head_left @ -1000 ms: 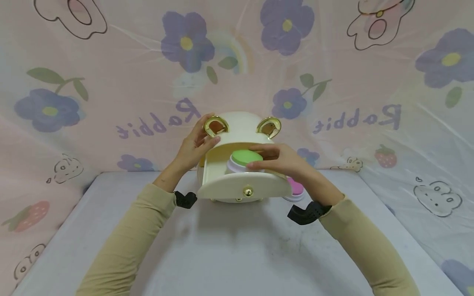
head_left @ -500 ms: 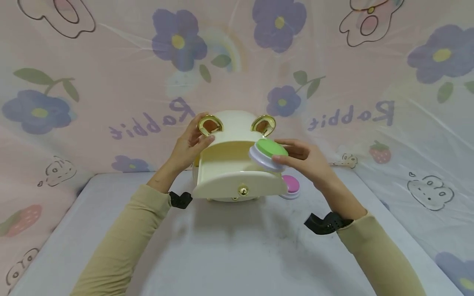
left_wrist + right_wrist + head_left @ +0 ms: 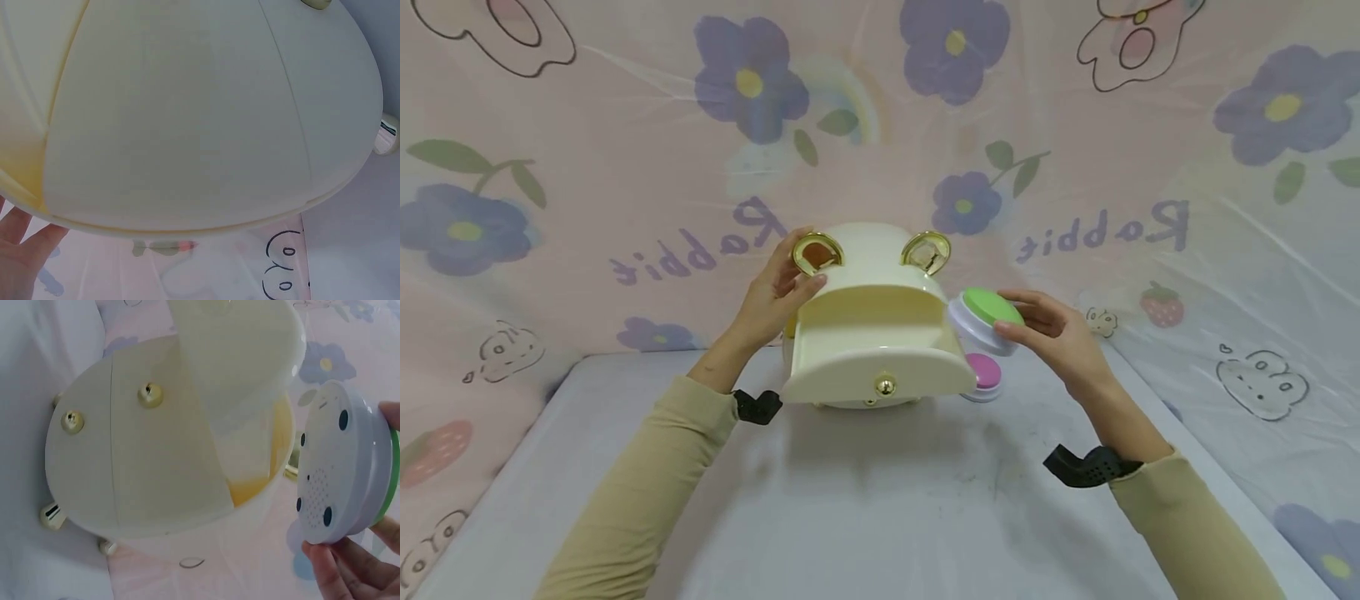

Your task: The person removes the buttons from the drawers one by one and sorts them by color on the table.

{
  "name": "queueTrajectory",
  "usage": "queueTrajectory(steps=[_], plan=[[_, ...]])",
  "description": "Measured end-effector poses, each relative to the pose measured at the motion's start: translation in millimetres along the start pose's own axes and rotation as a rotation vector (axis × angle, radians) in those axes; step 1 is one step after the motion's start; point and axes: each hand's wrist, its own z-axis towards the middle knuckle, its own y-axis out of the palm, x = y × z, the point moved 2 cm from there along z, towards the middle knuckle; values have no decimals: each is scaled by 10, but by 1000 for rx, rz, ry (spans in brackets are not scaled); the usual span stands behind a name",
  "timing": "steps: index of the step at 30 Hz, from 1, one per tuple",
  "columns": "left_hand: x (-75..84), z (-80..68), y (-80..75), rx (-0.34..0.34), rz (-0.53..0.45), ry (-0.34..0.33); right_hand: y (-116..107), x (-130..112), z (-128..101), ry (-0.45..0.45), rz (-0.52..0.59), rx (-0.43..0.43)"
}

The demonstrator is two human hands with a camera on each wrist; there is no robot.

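In the head view a cream drawer box with two gold-rimmed ears stands on the table. Its upper drawer is pulled out, with nothing visible inside. My left hand grips the box at its left ear, thumb in front and fingers behind. To the right of the box, my right hand holds a white round push button with a green top, tilted and off the table. Its underside, with small speaker holes and dark round spots, shows in the right wrist view. Below it sits a pink-topped button, partly behind the drawer.
A white-covered table lies under the box. Behind and at both sides hangs a printed curtain with flowers and rabbits. Each wrist wears a black camera mount, such as the right mount.
The green-topped button has come out of the open drawer in my right hand and moved right, past the box's edge. My left hand keeps its hold on the box.
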Motion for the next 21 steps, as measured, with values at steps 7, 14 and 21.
queueTrajectory(steps=[7,14,21], plan=[[-65,25,-16,7,-7,5,-88,112,-22,14,-48,5],[-133,47,-16,11,-12,10,-149,295,-55,8,-148,-1],[-268,91,-21,17,-13,16,-179,491,-94,38,-259,-21]])
